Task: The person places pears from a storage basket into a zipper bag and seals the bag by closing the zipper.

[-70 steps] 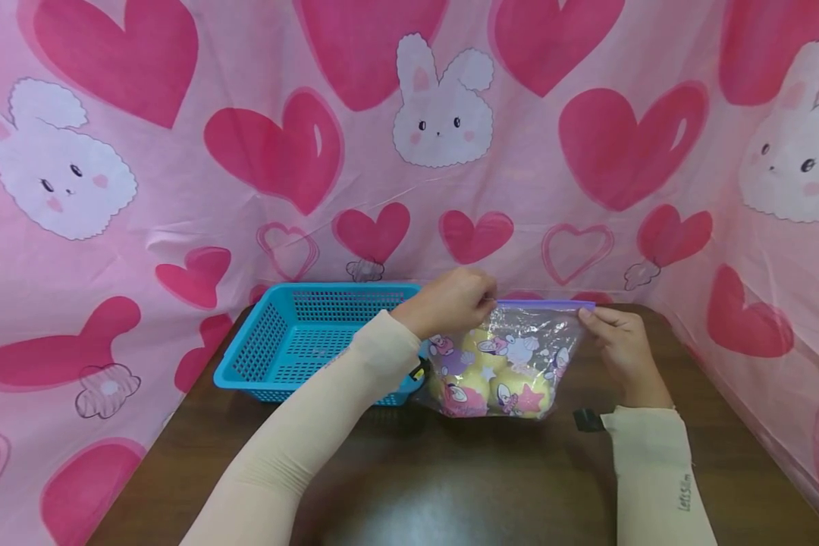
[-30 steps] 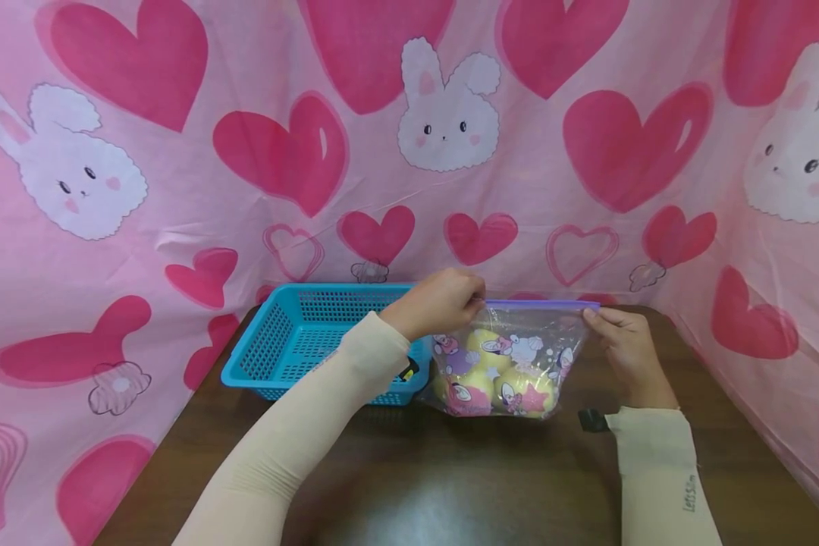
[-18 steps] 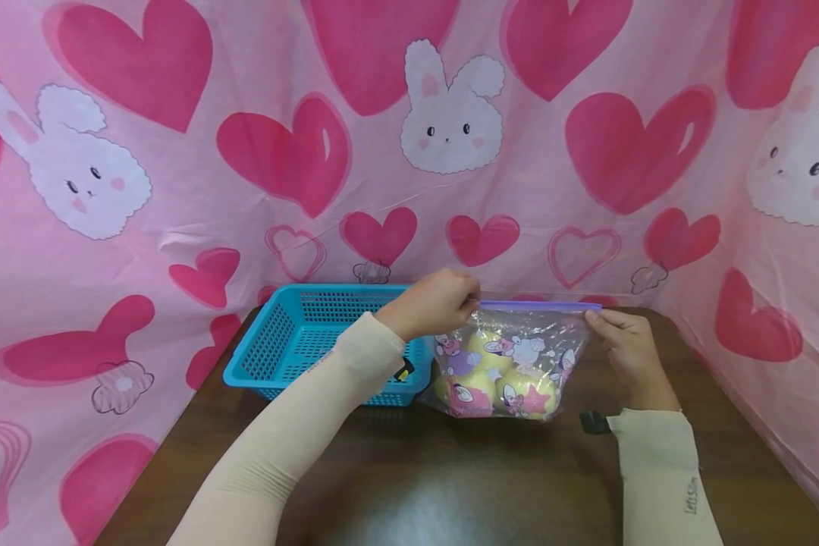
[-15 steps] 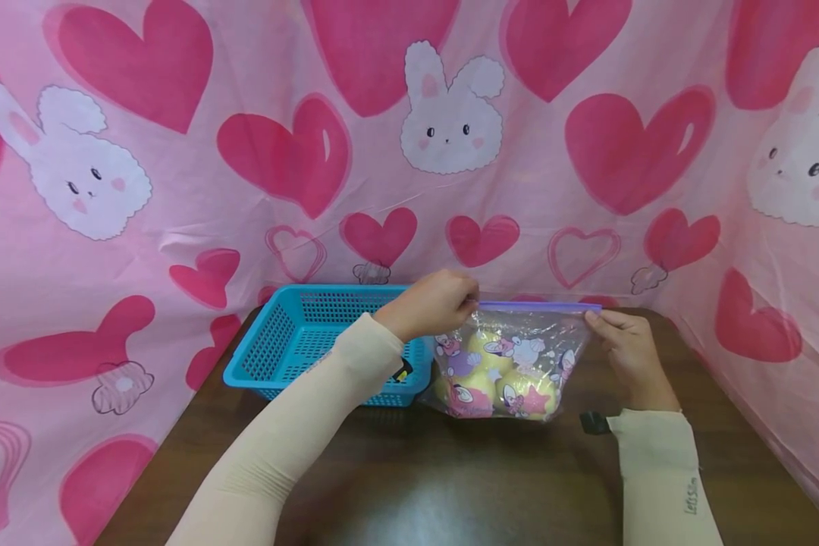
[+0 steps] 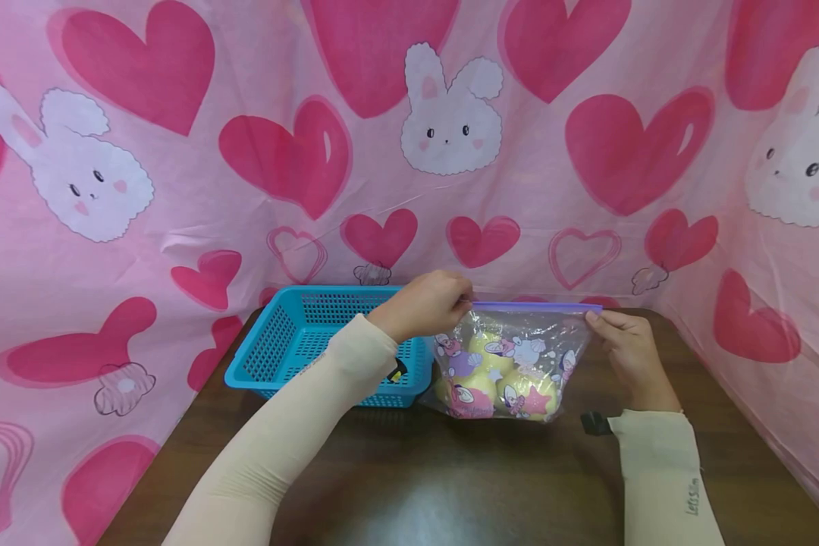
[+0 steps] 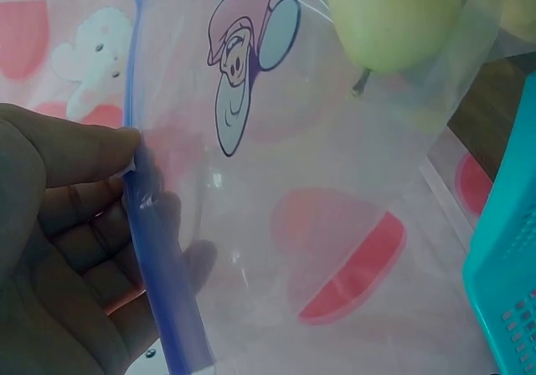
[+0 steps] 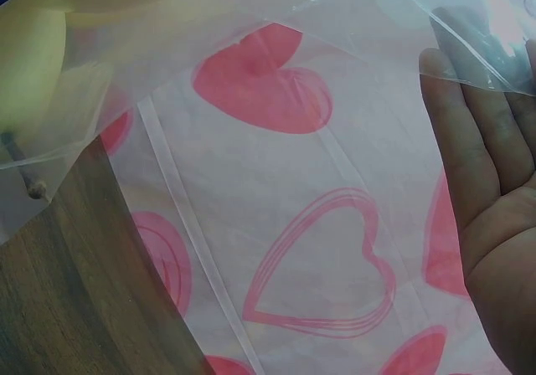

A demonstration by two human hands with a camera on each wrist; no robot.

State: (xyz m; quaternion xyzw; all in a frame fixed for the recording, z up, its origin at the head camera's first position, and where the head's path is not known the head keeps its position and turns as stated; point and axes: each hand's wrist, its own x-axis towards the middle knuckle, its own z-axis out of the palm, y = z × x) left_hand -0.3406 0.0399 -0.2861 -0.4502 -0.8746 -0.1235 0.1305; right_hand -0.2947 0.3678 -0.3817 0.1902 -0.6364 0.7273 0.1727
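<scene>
A clear zip bag printed with cartoon figures stands on the table, holding several round yellow-green fruits. One fruit shows a stem in the left wrist view, though its exact kind is hard to tell. My left hand pinches the purple zip strip near its left end; in the left wrist view the thumb lies on one side of the strip, fingers behind it. At the strip's right end, my right hand pinches the bag's top corner between thumb and fingers.
A turquoise basket with slotted walls stands left of the bag, partly under my left forearm. The dark wooden table extends in front. A pink curtain with hearts and rabbits hangs behind and at both sides.
My left hand has slid leftward along the purple zip strip, so more of the strip shows between the hands. The right hand keeps its hold on the right corner. The view has shifted slightly.
</scene>
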